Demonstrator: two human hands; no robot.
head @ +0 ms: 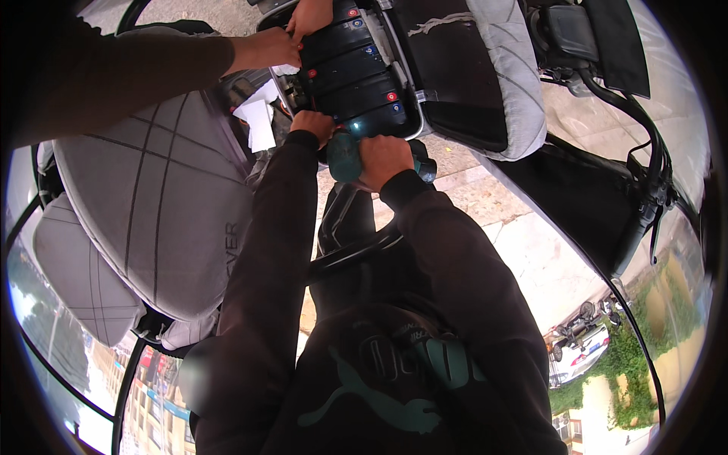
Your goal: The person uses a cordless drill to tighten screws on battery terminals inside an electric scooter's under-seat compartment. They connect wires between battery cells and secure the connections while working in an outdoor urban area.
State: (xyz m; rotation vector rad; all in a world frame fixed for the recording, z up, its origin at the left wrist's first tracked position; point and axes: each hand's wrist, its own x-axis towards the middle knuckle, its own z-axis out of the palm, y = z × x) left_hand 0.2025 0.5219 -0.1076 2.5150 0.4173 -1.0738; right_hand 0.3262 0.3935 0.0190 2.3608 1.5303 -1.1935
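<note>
My right hand (385, 161) is closed around a green and black cordless power drill (344, 154), whose light shines on the near end of a row of black batteries (355, 99). Beside the drill, my left hand (313, 125) rests at the near left corner of the batteries; its fingertips are partly hidden, and whether it grips anything is unclear. Red and blue terminals (391, 96) dot the battery tops. The drill's tip is hidden. At the far left end of the batteries, another person's hands (287, 42) touch a terminal area.
The batteries sit in a metal-rimmed compartment (422, 108) under a raised grey seat (515, 85). Left of it are white paper (259, 122) and a large grey cushion (170, 199). The other person's sleeved arm (131, 79) crosses the upper left. Black handlebars (645, 205) stand at right.
</note>
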